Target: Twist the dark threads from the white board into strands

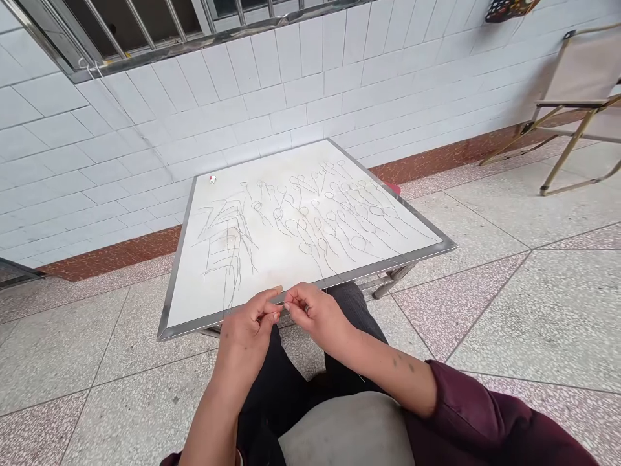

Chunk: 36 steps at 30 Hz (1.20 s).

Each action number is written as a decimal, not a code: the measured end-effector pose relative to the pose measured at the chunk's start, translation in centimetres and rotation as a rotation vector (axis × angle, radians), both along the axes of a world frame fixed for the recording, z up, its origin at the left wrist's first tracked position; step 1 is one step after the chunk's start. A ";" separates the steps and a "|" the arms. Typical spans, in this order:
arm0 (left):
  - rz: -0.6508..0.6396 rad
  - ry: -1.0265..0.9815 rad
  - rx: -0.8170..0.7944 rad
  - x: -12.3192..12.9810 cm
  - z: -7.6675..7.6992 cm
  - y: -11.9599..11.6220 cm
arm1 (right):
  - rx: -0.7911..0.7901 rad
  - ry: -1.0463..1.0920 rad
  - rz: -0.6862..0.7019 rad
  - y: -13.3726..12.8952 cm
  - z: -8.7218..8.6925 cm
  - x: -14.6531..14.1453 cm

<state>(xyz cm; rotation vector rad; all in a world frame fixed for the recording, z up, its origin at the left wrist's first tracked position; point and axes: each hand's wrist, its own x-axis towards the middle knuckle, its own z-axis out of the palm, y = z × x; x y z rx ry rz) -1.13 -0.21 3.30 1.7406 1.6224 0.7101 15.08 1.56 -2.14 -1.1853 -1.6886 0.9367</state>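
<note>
My left hand (pixel 250 327) and my right hand (pixel 315 314) meet just over the near edge of the white table (pixel 272 268). Thumb and fingers of both hands are pinched together, fingertips nearly touching, on what looks like a thin wire; most of it is hidden by the fingers. Spread over the middle and right of the tabletop are several thin wires with a round loop (pixel 323 244) at one end and a long straight tail. On the left side lies a looser group of bent and straight wires (pixel 233 239), some crossing each other.
A small white and red object (pixel 213 179) sits near the table's far left corner. Behind stands a white tiled wall (pixel 291 97) with a barred window (pixel 160 32). A folding chair (pixel 582 97) is at the right on the speckled floor (pixel 572 310). My legs (pixel 356 317) reach under the table.
</note>
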 end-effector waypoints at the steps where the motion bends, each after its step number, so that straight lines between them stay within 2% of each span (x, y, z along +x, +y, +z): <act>1: -0.007 0.012 -0.007 0.0 -0.1 0.1 | 0.015 -0.019 0.001 0.1 -0.1 0.0; 9: -0.008 -0.041 -0.013 0.2 -0.6 0.0 | 0.026 -0.042 0.015 0.2 -0.3 0.2; 14: 0.016 -0.142 -0.038 0.0 -0.7 0.2 | -0.091 0.061 0.042 0.4 -0.6 0.0; 18: 0.097 -0.244 -0.054 -0.3 -0.4 0.3 | -0.235 0.238 0.107 0.8 -0.6 0.2; 22: 0.151 -0.268 -0.036 -0.5 -0.6 0.3 | -0.283 0.299 0.145 1.0 -0.3 0.5; 28: 0.135 -0.267 -0.034 -0.3 -0.5 0.1 | -0.354 0.420 0.175 1.0 -0.6 0.3; 36: 0.055 -0.237 -0.031 -0.6 -0.7 0.1 | -0.297 0.451 0.129 0.7 -0.6 -0.2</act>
